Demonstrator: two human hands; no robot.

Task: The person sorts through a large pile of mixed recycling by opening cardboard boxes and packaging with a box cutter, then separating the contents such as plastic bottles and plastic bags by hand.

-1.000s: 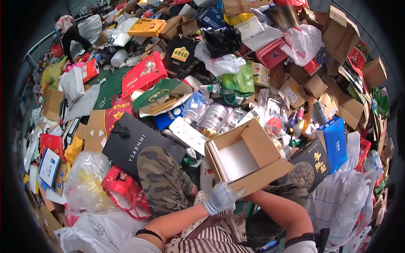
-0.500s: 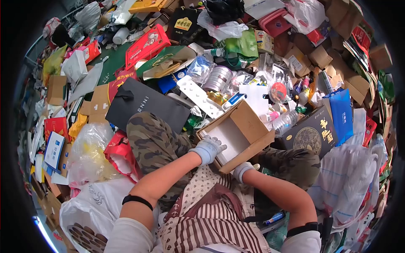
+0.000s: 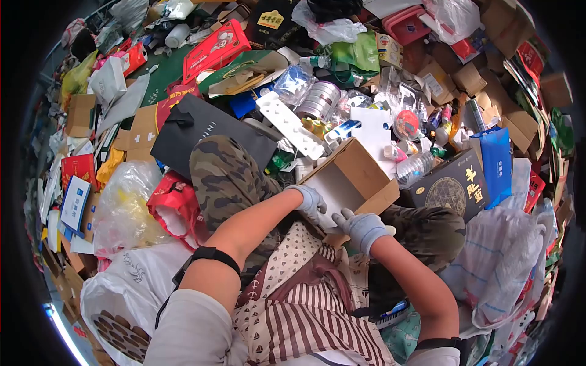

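Note:
An open brown cardboard box (image 3: 373,177) with a white inside rests tilted over my lap between my knees. My left hand (image 3: 311,202), in a pale glove, has its fingers curled over the box's near left edge. Also gloved, my right hand (image 3: 361,232) lies over the near wall, its fingers reaching onto the white inside surface (image 3: 326,190). The two hands are close together but apart. Both palms and the near wall under my right hand are hidden.
Mixed waste surrounds me. Beyond the box lie a white foam strip (image 3: 288,126), a tin can (image 3: 320,99) and a clear plastic bottle (image 3: 415,174). A black gift bag (image 3: 210,137) lies left, a black printed box (image 3: 450,186) right. White bags (image 3: 128,283) flank my legs.
My right hand has come up from under the box's near corner onto its near side. My left hand has shifted slightly right and turned, fingers more curled. The box has moved slightly.

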